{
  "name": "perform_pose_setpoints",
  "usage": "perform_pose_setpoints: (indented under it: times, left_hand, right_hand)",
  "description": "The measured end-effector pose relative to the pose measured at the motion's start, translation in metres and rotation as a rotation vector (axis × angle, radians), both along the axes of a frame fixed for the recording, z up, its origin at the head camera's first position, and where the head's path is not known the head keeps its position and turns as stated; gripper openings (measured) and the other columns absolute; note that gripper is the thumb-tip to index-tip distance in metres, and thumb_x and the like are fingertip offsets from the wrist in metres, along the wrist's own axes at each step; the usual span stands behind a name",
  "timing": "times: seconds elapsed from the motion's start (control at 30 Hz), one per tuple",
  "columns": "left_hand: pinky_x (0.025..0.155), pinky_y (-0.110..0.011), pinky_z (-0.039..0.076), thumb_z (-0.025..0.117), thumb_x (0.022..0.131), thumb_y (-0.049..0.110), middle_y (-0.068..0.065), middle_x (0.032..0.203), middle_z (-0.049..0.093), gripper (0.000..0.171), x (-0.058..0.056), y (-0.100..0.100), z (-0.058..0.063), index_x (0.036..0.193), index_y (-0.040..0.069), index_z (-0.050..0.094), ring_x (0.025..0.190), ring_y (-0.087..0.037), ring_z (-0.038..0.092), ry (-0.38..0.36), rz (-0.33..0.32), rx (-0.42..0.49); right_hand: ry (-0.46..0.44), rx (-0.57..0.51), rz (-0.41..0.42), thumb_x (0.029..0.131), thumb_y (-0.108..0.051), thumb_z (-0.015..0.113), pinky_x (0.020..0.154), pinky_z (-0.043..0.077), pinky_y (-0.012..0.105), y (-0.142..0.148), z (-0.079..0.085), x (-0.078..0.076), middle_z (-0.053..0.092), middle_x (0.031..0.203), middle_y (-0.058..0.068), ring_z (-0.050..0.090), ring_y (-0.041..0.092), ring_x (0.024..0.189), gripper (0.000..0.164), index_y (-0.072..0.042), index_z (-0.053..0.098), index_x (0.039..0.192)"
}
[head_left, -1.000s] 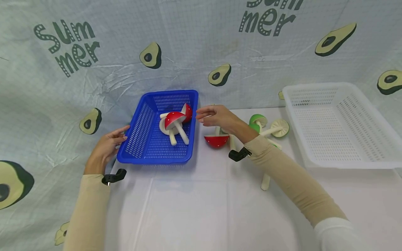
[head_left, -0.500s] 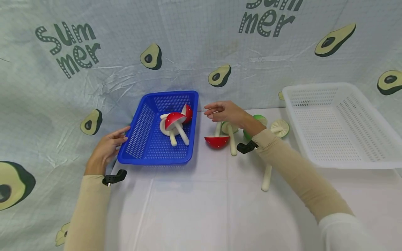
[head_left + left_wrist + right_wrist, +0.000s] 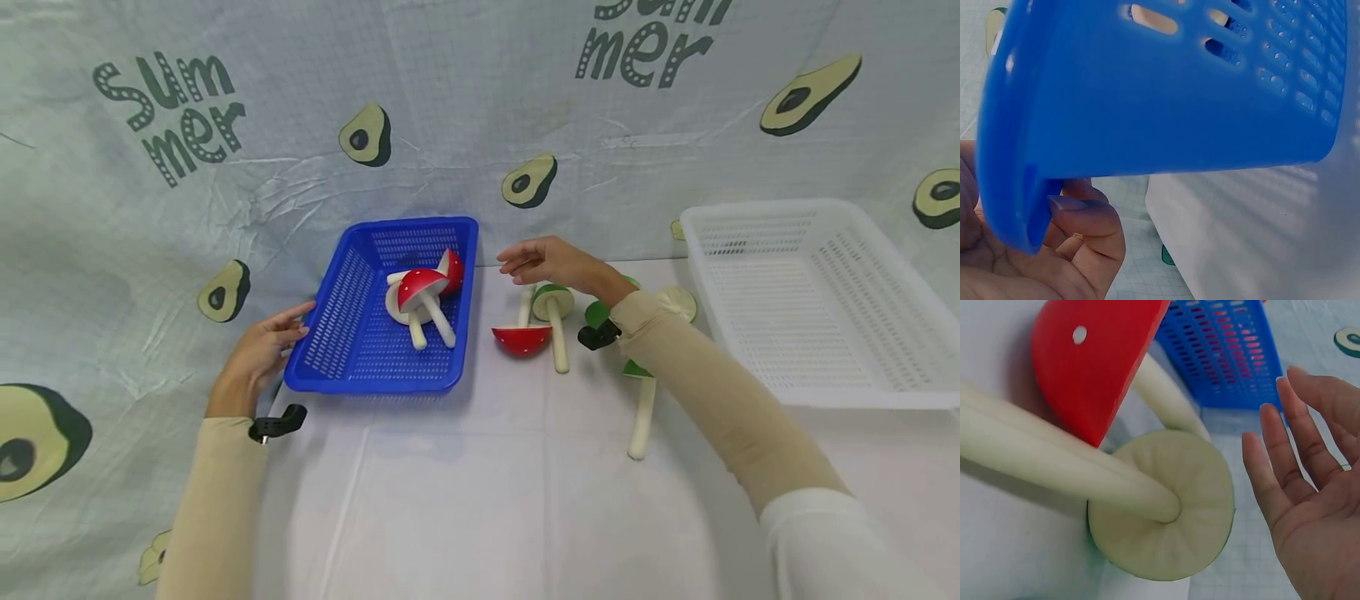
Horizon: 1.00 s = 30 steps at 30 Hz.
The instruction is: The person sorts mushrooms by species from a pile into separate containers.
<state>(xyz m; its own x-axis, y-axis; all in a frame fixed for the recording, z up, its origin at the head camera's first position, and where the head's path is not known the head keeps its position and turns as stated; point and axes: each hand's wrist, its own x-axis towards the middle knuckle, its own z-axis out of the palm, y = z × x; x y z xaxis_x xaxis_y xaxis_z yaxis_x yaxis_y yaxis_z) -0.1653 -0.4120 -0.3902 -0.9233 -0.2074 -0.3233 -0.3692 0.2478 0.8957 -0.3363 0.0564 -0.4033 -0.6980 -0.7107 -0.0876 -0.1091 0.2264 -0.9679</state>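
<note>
My left hand (image 3: 262,354) holds the left rim of a blue plastic basket (image 3: 375,362); in the left wrist view its fingers (image 3: 1088,222) curl under the rim. Several red-capped toy mushrooms (image 3: 422,286) lie inside the basket. My right hand (image 3: 553,260) hovers with relaxed fingers and holds nothing, right of the basket and above a red toy mushroom (image 3: 522,340) and a green-capped toy mushroom (image 3: 558,337). From the right wrist, the red cap (image 3: 1091,356) and the green mushroom's pale underside (image 3: 1197,519) appear beside my spread fingers (image 3: 1266,475).
More green-capped mushrooms lie under and beside the right forearm, one with its stem (image 3: 642,421) toward me, another with a pale underside (image 3: 678,302); the sleeve partly hides them. A white perforated basket (image 3: 795,308) stands on the right. Avocado-print cloth (image 3: 450,100) hangs behind the table.
My right hand has drawn back rightward from the blue basket's right rim, uncovering the green mushroom beside the red one. The left hand stays at the basket's rim.
</note>
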Motion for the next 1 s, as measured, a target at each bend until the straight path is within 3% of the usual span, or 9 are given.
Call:
perform_pose_setpoints:
  times: [0.27,0.57,0.8,1.0]
  left_hand:
    - [0.072,-0.022,0.056,0.055,0.105,0.016,0.0,0.115,0.049,0.053,0.0,0.002,0.002,0.156,0.023,0.043,0.093,-0.011,0.057,0.003,-0.005,0.015]
    - [0.071,-0.022,0.057,0.055,0.105,0.014,0.0,0.116,0.047,0.054,-0.001,0.0,0.001,0.157,0.02,0.041,0.091,-0.011,0.058,-0.004,-0.005,0.05]
    - [0.071,-0.022,0.057,0.054,0.106,0.015,0.0,0.116,0.047,0.054,0.0,-0.001,-0.001,0.157,0.021,0.04,0.092,-0.011,0.057,-0.002,-0.011,0.038]
    - [0.071,-0.022,0.057,0.054,0.106,0.016,0.002,0.115,0.048,0.053,-0.001,-0.001,-0.002,0.157,0.023,0.042,0.091,-0.01,0.057,0.009,-0.009,0.009]
  right_hand:
    - [0.035,0.084,-0.012,0.098,-0.001,0.064,0.107,0.05,0.038,-0.005,-0.003,-0.005,0.06,0.137,0.024,0.06,0.032,0.125,0.04,-0.006,0.06,0.138]
    - [0.013,0.099,0.024,0.098,0.002,0.063,0.107,0.05,0.038,-0.01,-0.005,-0.005,0.059,0.138,0.026,0.056,0.039,0.129,0.041,-0.001,0.059,0.138]
    - [0.124,0.201,0.077,0.095,0.002,0.067,0.104,0.051,0.039,-0.003,0.011,0.005,0.065,0.13,0.019,0.057,0.038,0.127,0.039,-0.001,0.062,0.134]
    - [0.202,0.282,0.145,0.093,0.001,0.07,0.1,0.054,0.038,0.01,0.026,0.017,0.068,0.119,0.015,0.063,0.031,0.116,0.038,0.0,0.065,0.13]
